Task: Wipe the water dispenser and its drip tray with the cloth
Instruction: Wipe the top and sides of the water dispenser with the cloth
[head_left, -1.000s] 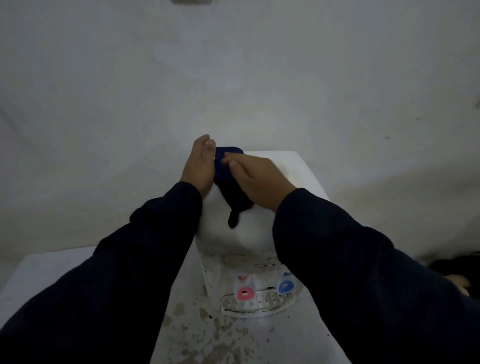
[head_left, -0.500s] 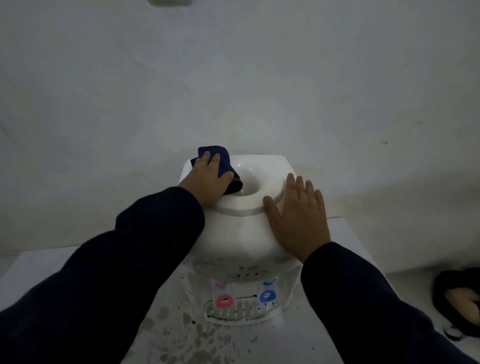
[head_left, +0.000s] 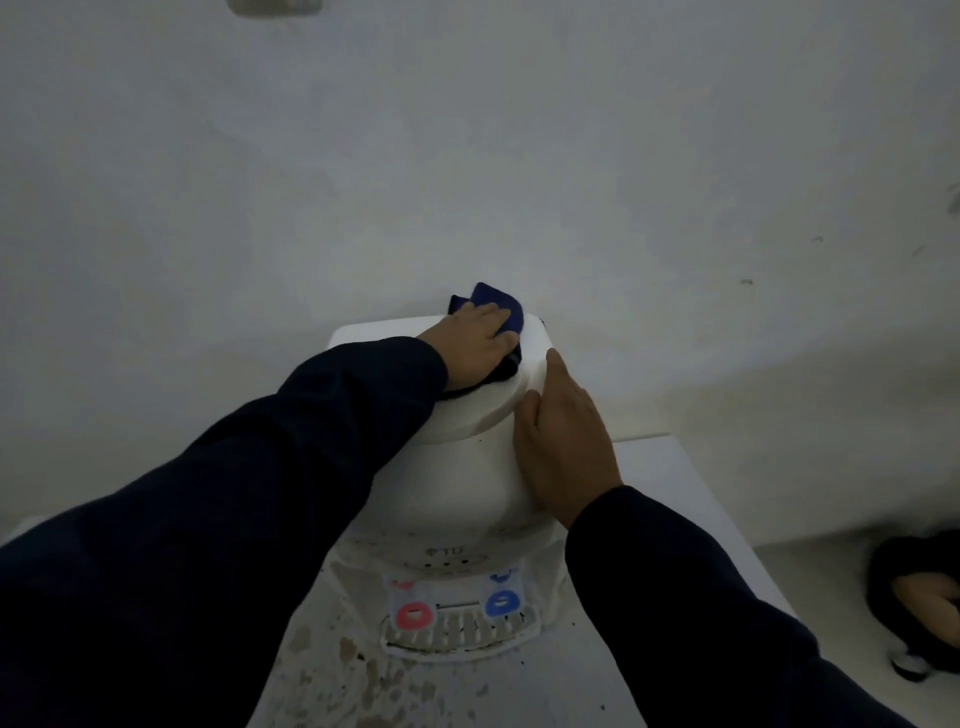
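A white tabletop water dispenser (head_left: 457, 483) stands in front of me on a white table. My left hand (head_left: 470, 345) lies on its round top and presses a dark blue cloth (head_left: 498, 306) against the back right of the rim. The cloth sticks out past my fingers. My right hand (head_left: 563, 441) rests flat and open on the dispenser's right side, just below the top ring. Low on the front are a red tap (head_left: 414, 616) and a blue tap (head_left: 502, 604) above the slotted white drip tray (head_left: 460, 636).
The white table (head_left: 670, 525) has brown stains (head_left: 363, 675) in front of the dispenser. A plain white wall (head_left: 467, 156) stands right behind it. At the lower right, off the table, lies a dark sandal (head_left: 919, 608).
Both hands held the cloth on the top a second ago. Then my right hand let go and settled on the dispenser's side, while my left hand slid the cloth from the left rim to the back right.
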